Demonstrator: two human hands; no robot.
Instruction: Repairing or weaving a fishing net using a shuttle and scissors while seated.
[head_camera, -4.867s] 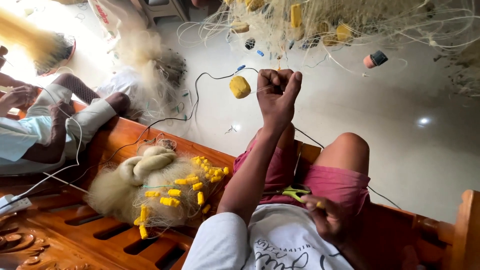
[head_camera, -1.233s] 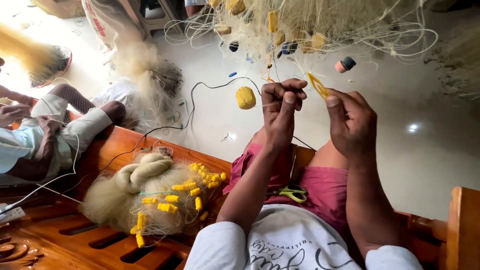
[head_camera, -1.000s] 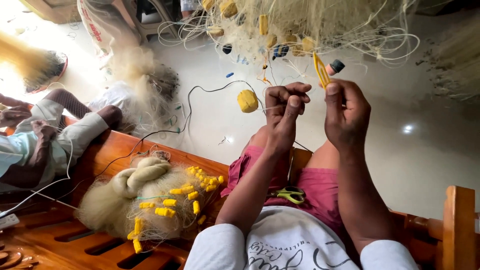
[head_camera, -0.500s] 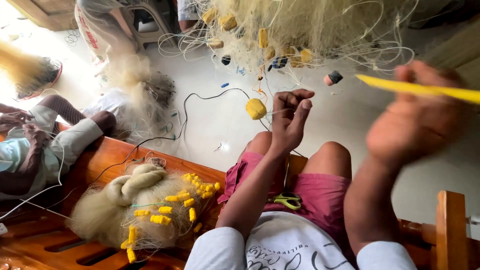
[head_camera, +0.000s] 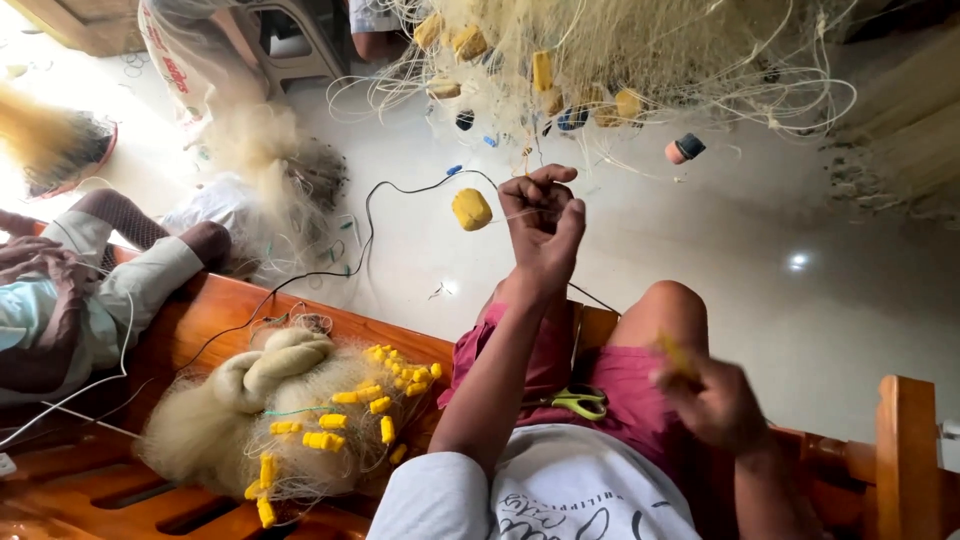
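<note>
While pale tiled floor (head_camera: 860, 300) spreads beyond the wooden bench (head_camera: 200, 320), left hand (head_camera: 543, 225) pinches line and blurred right hand (head_camera: 715, 405) grips something yellow.

White short-sleeved T-shirt (head_camera: 560, 495) with dark script print; pink-red shorts (head_camera: 610, 385); forearms, knee bare.

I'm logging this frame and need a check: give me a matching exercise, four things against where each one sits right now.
Things:
1. left hand
2. right hand
3. scissors
4. bundled net with yellow floats

Places:
A. lying on the lap, on the pink shorts
B. heaped on the wooden bench beside the person
C. raised, pinching a thin line next to a hanging yellow float
D. low by the knee, blurred, with something yellow at the fingers

Pairs: 1-C, 2-D, 3-A, 4-B
</note>
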